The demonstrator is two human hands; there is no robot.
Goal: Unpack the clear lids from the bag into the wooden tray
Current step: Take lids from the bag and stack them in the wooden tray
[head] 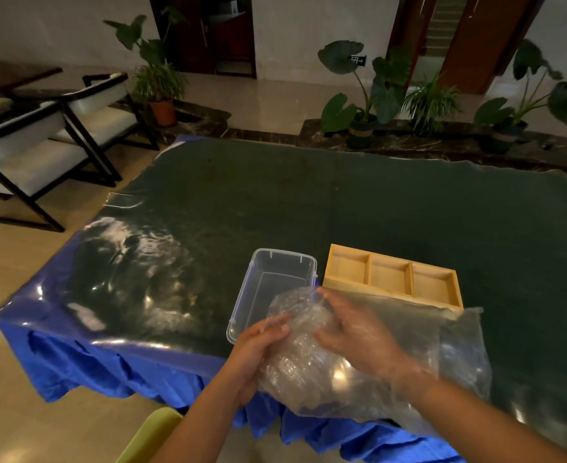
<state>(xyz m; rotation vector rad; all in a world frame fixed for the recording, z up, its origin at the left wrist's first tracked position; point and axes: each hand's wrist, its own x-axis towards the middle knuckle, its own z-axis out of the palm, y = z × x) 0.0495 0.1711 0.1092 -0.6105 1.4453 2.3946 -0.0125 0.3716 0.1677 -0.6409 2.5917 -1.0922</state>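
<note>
A clear plastic bag (455, 359) lies at the table's near edge, with a stack of clear lids (295, 359) showing through its left end. My left hand (258, 349) grips that end of the bag from outside. My right hand (352, 332) is inside the bag, wrist-deep, fingers spread on the lids. Just behind the bag stands the wooden tray (392, 277) with three compartments, all bare.
A clear plastic box (272, 285) without a lid sits left of the tray, partly behind the bag. The table (275, 202) has a dark top under glossy film and a blue skirt. Chairs stand far left, potted plants beyond the table.
</note>
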